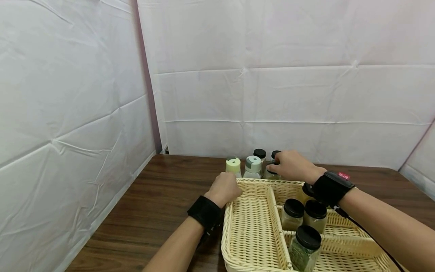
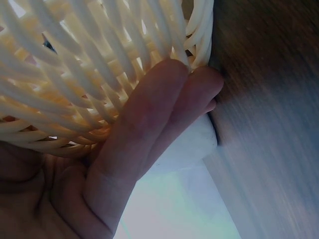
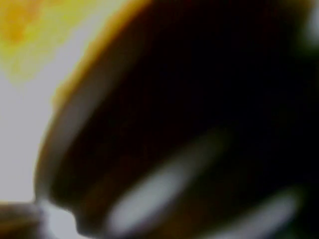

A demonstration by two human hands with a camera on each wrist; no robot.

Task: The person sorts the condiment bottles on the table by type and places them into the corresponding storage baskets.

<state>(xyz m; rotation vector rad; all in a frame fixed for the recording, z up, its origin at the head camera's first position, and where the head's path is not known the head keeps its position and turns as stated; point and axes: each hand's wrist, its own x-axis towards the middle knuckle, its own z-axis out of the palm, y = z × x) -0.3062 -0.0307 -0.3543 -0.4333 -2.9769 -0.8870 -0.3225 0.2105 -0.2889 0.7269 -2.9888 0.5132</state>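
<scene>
My left hand (image 1: 225,189) grips the far left corner of a pale woven basket (image 1: 228,230). In the left wrist view its fingers (image 2: 144,114) press against the outside of the basket wall (image 2: 75,74). Behind the basket's far rim, my right hand (image 1: 295,166) holds a small glass jar (image 1: 270,175) by its black lid. Another black-lidded jar (image 1: 275,153) stands just behind that one. Something dark and blurred fills most of the right wrist view, and I cannot tell the fingers there.
Beside the held jar are a yellow-capped bottle (image 1: 233,165), a pale green-capped bottle (image 1: 253,166) and a black-capped jar (image 1: 259,154). Several black-lidded jars stand in the basket, including one with green herbs (image 1: 302,255). White sheeting (image 1: 289,94) rises behind the brown table (image 1: 153,200).
</scene>
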